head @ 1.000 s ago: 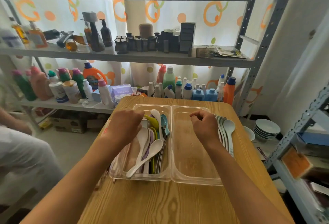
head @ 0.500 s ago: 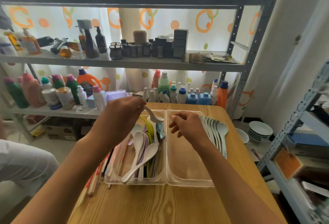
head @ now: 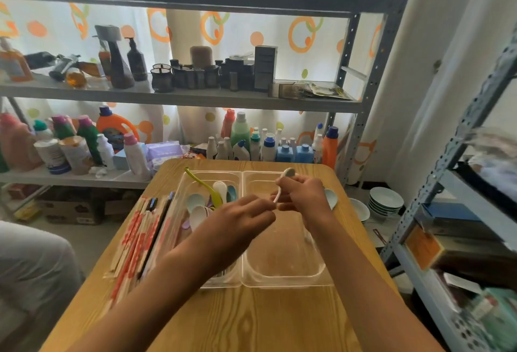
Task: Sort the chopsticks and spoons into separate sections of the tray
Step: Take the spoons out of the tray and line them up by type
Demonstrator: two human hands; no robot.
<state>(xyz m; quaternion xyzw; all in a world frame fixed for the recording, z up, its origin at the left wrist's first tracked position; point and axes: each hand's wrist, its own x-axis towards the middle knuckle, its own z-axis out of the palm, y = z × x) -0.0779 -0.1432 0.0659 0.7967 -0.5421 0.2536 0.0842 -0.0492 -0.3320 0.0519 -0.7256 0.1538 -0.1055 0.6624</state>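
White plastic is what your right hand (head: pixel 303 197) grips: a spoon (head: pixel 282 183), bowl up, above the bare right section of the tray (head: pixel 285 281), likely a hand-over. Your left hand (head: pixel 240 218) pinches its handle tip at centre frame. More spoons (head: pixel 208 200) fill the left section; chopsticks (head: pixel 140 234) wait on the table (head: pixel 237 321), left.

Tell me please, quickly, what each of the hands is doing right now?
Left hand: pinching the handle end of the white spoon.
Right hand: gripping the same spoon, over the tray's right section.
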